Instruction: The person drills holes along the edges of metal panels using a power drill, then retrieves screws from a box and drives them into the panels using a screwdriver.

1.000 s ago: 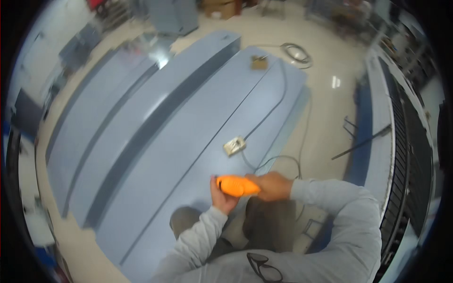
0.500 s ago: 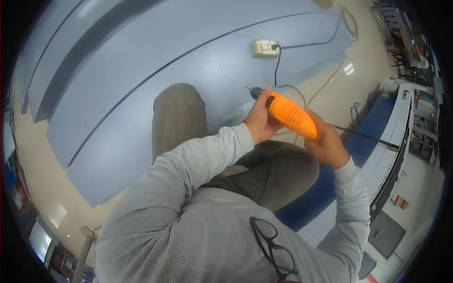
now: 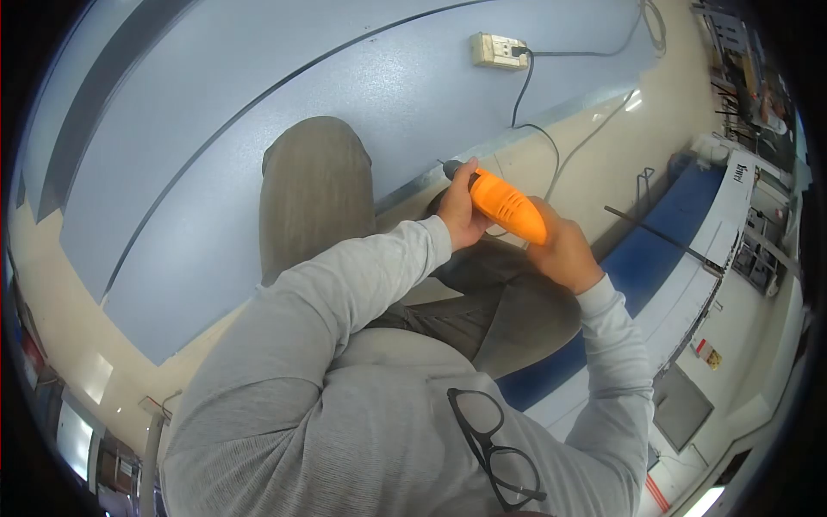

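Note:
An orange power drill (image 3: 508, 205) with a black chuck and a thin bit is held between both hands, its bit pointing to the upper left. My left hand (image 3: 463, 214) is wrapped round the front of the body, just behind the chuck. At the rear end, my right hand (image 3: 564, 250) grips the drill; its fingers are partly hidden behind the wrist and knuckles. Beneath and left of the drill lies a large blue-grey panel (image 3: 215, 207), with my knee above it. The bit is near the panel's edge; whether it touches, I cannot tell.
A cream power socket box (image 3: 493, 52) sits on the panel with a black plug and cable (image 3: 551, 151) running over the floor. On the right stands a long blue and white machine (image 3: 672, 224) with a dark rod sticking out. Eyeglasses (image 3: 495, 448) hang on my shirt.
My view has shifted, and the drill with both hands now appears a little further left. The panel's near edge shows more beside my knee. Both hands keep their hold.

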Available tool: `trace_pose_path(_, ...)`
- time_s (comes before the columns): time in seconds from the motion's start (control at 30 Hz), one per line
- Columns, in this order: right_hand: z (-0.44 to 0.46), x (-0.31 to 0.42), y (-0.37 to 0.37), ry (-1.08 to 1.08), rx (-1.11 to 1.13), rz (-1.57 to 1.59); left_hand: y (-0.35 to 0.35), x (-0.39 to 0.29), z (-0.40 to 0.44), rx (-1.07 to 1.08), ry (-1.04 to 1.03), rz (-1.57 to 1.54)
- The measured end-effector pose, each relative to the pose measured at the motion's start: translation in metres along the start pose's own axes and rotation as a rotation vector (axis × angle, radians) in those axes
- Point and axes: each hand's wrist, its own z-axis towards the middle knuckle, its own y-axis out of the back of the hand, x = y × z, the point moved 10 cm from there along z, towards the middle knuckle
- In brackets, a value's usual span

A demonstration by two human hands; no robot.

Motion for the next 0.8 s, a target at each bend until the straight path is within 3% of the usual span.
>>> trace_pose_path(0.8, 0.011, 0.008, -0.002, -0.001, 0.007, -0.135, 0.006, -0.007, 0.008, 0.009, 0.001, 0.000)
